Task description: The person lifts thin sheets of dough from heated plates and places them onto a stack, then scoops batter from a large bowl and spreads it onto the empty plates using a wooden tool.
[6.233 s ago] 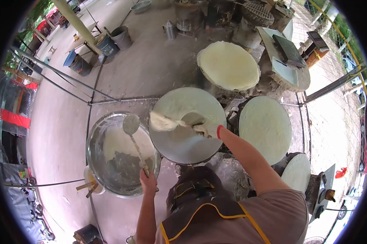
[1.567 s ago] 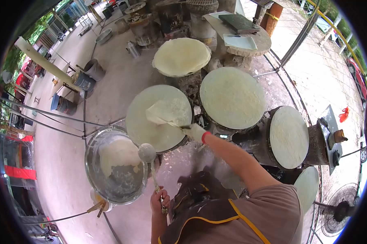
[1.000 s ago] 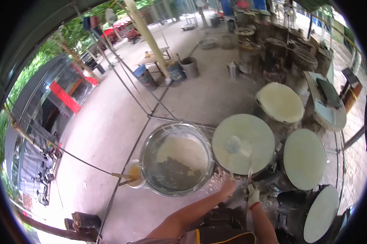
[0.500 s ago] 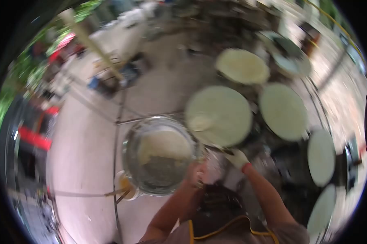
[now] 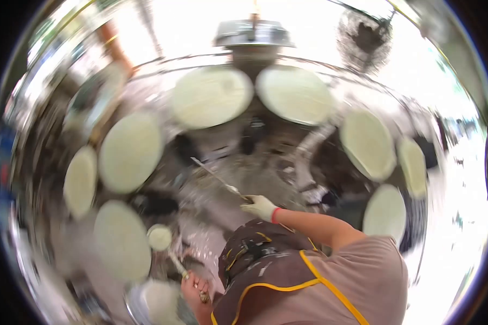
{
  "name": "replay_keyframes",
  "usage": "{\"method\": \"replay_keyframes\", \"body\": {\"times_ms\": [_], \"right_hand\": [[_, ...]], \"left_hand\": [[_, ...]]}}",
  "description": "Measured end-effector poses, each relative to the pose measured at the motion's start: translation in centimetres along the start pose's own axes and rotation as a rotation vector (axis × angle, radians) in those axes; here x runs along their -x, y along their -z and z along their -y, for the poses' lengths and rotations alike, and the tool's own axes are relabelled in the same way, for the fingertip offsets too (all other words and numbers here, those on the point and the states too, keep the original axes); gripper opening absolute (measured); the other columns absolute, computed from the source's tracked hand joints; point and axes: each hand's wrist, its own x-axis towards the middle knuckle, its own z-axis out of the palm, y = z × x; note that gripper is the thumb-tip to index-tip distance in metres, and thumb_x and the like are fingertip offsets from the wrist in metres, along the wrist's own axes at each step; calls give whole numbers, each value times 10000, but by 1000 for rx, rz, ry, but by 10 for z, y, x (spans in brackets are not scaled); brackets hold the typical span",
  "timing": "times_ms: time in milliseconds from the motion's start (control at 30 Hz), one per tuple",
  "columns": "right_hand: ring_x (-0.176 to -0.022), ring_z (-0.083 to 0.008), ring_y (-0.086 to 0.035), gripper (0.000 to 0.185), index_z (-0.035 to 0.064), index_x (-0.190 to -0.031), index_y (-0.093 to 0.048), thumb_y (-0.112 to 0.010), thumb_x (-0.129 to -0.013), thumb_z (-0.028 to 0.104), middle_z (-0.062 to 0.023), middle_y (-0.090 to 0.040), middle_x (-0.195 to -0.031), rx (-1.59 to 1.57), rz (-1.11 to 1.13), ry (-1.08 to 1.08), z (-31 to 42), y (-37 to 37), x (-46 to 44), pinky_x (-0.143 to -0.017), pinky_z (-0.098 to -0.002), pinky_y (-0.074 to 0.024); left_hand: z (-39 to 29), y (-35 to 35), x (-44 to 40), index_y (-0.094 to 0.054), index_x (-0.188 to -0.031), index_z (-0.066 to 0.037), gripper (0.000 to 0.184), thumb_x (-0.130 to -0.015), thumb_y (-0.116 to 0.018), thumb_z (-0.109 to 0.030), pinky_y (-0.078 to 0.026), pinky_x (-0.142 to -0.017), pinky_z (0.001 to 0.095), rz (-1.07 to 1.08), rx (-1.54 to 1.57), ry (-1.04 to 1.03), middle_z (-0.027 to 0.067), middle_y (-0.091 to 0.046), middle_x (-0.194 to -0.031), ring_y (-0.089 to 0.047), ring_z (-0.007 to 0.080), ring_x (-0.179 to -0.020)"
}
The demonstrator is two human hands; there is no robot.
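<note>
My bare left hand [image 5: 195, 288] is low in the view, its fingers closed round the handle of a ladle [image 5: 160, 237]. The ladle's round head is coated pale cream and lies beside a large pale round disc [image 5: 122, 241]. My right hand [image 5: 261, 208] wears a whitish glove with a red band at the wrist. It grips a long thin flat stick [image 5: 217, 177], which points up and left over the dark ground. Below the ladle, partly cut off and blurred, is a metal basin [image 5: 138, 304] with pale contents.
Several pale round discs stand in a ring around me, among them a front-left one [image 5: 211, 97], a front-right one [image 5: 295, 96] and a right one [image 5: 367, 145]. A metal box [image 5: 253, 33] stands beyond them. A round mesh fan [image 5: 364, 39] is at the far right.
The view has swung to the right, so the basin has shifted from centre-left to the lower left. My left hand has moved away from the basin's rim, and the ladle now shows clearly.
</note>
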Motion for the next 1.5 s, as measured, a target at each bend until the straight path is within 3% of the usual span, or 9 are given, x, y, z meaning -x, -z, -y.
{"method": "replay_keyframes", "body": {"times_ms": [267,333,500,733,867,1033,1133,1367,1500], "right_hand": [[-692,-272,-625,371,26,-996,-643,-597,-791,332,-168,-637,-734,-325,-640,-395,-107,222,78,-662,-371,-478],[-734,-302,-635,331,41,-955,-655,-584,-797,323,-199,-637,-757,-465,-1026,-314,-190,271,74,-685,-387,-481],[-885,-351,-619,344,64,-971,-656,-552,-808,349,-211,-638,-902,-121,-1534,-719,-243,434,182,-770,-413,-480],[-967,-336,-599,464,95,-1047,-642,-568,-760,453,-200,-632,-992,-117,-1266,-1039,-302,506,206,-826,-409,-464],[-931,-353,-601,455,89,-1021,-648,-561,-762,453,-202,-637,-959,-176,-1602,-868,-289,520,225,-814,-408,-465],[-943,-327,-618,531,54,-977,-672,-586,-721,511,-207,-646,-942,-206,-1336,-971,-338,514,210,-816,-398,-471],[-818,-281,-656,457,22,-933,-678,-658,-705,417,-171,-676,-852,-177,-1395,-833,-312,513,200,-739,-364,-497],[-595,-134,-560,194,-8,-890,-647,-693,-729,89,-21,-616,-716,-937,-1592,-5,-246,603,301,-524,-266,-443],[-695,-196,-633,360,45,-1009,-649,-612,-763,305,-99,-663,-819,409,-1500,-641,-214,708,418,-662,-317,-502]], "left_hand": [[71,-202,-20,-471,-1028,-7,140,-925,-441,-97,-294,-322,196,308,-174,185,-2,-387,-631,-320,54,-403],[97,-250,-21,-452,-1059,22,179,-928,-434,-99,-316,-324,196,344,-240,219,8,-391,-638,-327,56,-405],[146,-355,2,-453,-1072,41,192,-929,-429,-84,-325,-319,194,535,-285,415,18,-387,-642,-336,56,-408],[179,-426,7,-456,-1071,45,192,-934,-408,-80,-308,-321,189,635,-530,525,24,-376,-657,-332,58,-416],[185,-442,0,-454,-1070,42,187,-932,-403,-74,-313,-325,196,663,-616,546,23,-380,-650,-341,63,-422],[188,-453,-10,-455,-1068,37,189,-938,-399,-87,-336,-338,210,657,-656,575,29,-392,-640,-354,71,-427],[188,-455,-15,-456,-1067,37,195,-944,-393,-101,-353,-347,214,630,-657,574,33,-401,-646,-364,76,-430],[201,-464,-12,-449,-1047,27,153,-928,-413,-62,-332,-325,202,588,-660,529,24,-392,-638,-348,62,-408],[213,-472,-8,-461,-1040,24,149,-931,-417,-68,-333,-330,203,613,-612,578,25,-399,-644,-350,60,-414]]}}
